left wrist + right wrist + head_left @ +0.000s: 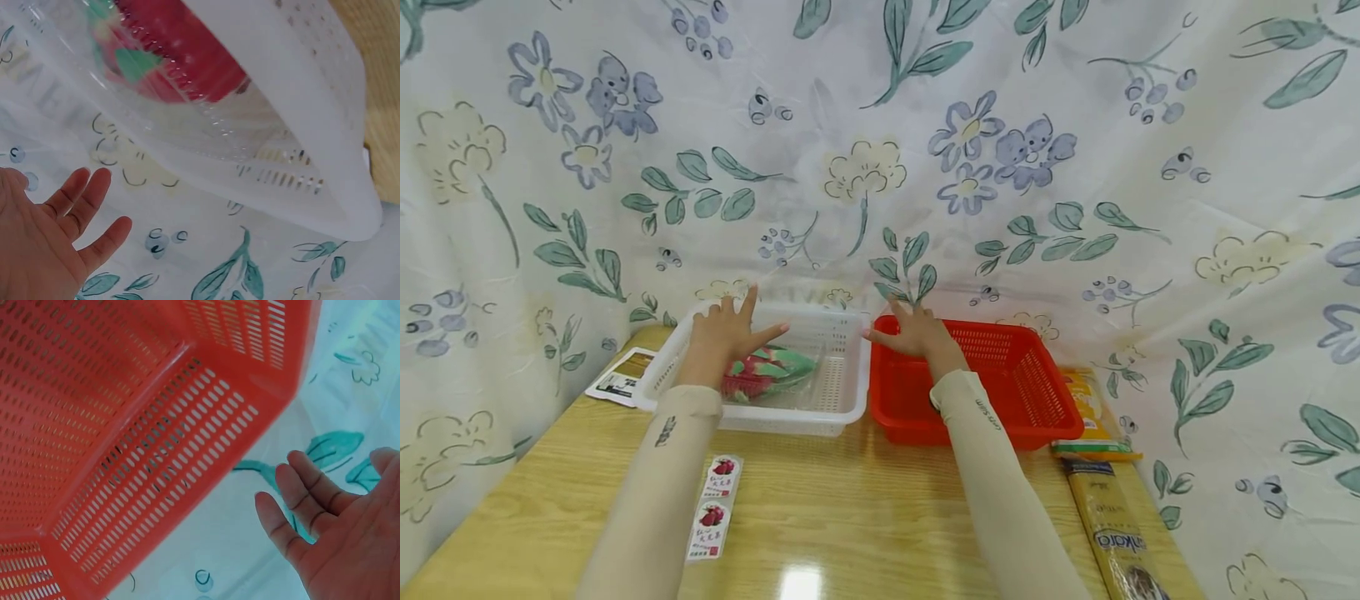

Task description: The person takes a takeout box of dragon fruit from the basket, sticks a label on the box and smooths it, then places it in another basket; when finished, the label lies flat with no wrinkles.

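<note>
My left hand is over the left part of a white plastic basket, its fingers spread and holding nothing. Inside that basket lies a red-and-green dragon fruit under clear plastic; my hand and forearm hide part of it. The left wrist view shows the fruit through the clear film, apart from my fingers. Above the left side of a red plastic basket my right hand also spreads its fingers. In the right wrist view its fingertips stand apart from the perforated red wall.
A strip of dragon fruit stickers lies on the wooden table. A white-edged packet sits left of the white basket. On the right are a yellow packet and a long brown-gold package. A floral curtain hangs behind.
</note>
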Available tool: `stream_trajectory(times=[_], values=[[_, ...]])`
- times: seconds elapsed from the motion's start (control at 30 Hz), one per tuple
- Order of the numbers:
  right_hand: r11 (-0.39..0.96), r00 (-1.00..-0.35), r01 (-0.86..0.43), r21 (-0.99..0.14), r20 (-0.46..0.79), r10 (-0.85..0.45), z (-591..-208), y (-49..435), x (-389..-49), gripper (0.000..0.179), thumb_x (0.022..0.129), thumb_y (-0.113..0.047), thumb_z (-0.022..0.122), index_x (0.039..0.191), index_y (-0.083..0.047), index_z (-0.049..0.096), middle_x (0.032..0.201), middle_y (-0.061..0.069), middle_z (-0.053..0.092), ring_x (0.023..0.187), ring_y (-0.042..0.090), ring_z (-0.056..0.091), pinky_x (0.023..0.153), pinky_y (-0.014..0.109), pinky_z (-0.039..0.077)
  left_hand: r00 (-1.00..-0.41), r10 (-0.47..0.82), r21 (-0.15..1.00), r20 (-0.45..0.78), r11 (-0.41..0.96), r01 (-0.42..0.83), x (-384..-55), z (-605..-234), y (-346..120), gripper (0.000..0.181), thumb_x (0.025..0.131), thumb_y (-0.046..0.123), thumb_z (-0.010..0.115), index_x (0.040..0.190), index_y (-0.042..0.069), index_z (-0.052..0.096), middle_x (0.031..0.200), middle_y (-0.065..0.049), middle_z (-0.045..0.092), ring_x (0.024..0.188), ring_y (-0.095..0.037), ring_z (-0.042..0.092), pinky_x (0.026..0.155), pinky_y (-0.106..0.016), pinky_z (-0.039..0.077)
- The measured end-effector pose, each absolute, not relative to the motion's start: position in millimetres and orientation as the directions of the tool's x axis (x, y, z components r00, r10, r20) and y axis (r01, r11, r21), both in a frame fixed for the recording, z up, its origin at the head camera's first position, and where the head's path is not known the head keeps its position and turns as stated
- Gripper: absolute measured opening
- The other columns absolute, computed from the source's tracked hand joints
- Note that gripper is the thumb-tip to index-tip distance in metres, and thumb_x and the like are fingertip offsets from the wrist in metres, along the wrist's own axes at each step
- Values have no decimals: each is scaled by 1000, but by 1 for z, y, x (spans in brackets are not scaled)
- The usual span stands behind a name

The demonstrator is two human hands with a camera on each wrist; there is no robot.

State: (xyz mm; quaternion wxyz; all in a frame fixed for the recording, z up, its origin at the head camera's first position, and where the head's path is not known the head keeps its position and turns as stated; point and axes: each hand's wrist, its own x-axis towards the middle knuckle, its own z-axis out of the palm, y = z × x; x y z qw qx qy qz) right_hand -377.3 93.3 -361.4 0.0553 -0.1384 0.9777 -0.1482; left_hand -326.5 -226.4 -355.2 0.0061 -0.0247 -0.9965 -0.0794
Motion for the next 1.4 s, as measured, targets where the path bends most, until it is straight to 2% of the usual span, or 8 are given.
stream_trajectory(times=[0.33,0.53,0.73,0.93,1.23,1.4], values=[[929,-953,-252,-271,-94,-286,-368,85,-374,96,82,-85,37,160,-38,7,163,21,17,146,47,23,110,66,30,-1000,23,156,3,988,24,-318,-365,-240,106,90,81,30,160,9,-2,146,-40,28,127,-57,37,99,-70,31],[929,-945,-262,-263,-126,-302,-372,81,-372,96,83,-85,36,160,-37,5,163,22,15,146,48,22,109,66,31,-1000,23,171,-21,985,19,-310,-369,-247,103,92,77,30,159,6,-1,149,-41,23,130,-60,32,102,-73,26],[924,-937,-267,-273,-152,-316,-374,79,-368,96,83,-85,36,160,-36,5,163,22,17,148,45,19,114,64,25,-1000,12,167,-29,986,7,-303,-379,-257,103,92,78,28,159,3,3,149,-42,24,130,-61,32,104,-74,25],[920,-933,-278,-275,-150,-327,-373,75,-365,97,83,-85,36,160,-35,6,163,22,19,149,43,20,116,62,22,-1000,1,136,4,991,2,-297,-383,-265,100,95,73,31,157,-1,7,143,-43,31,127,-62,35,103,-72,29],[917,-933,-270,-294,-154,-324,-373,70,-360,98,82,-85,38,160,-35,7,162,20,22,147,42,24,113,63,28,-1000,-3,131,11,991,-2,-289,-385,-273,98,97,68,36,156,-4,8,141,-44,33,129,-62,33,103,-72,29],[913,-925,-283,-295,-168,-341,-377,66,-357,97,82,-85,38,160,-37,6,161,21,24,146,42,27,112,63,29,-1000,-1,144,11,990,0,-287,-393,-280,101,95,72,33,156,-5,9,142,-46,29,129,-64,30,105,-72,27]])
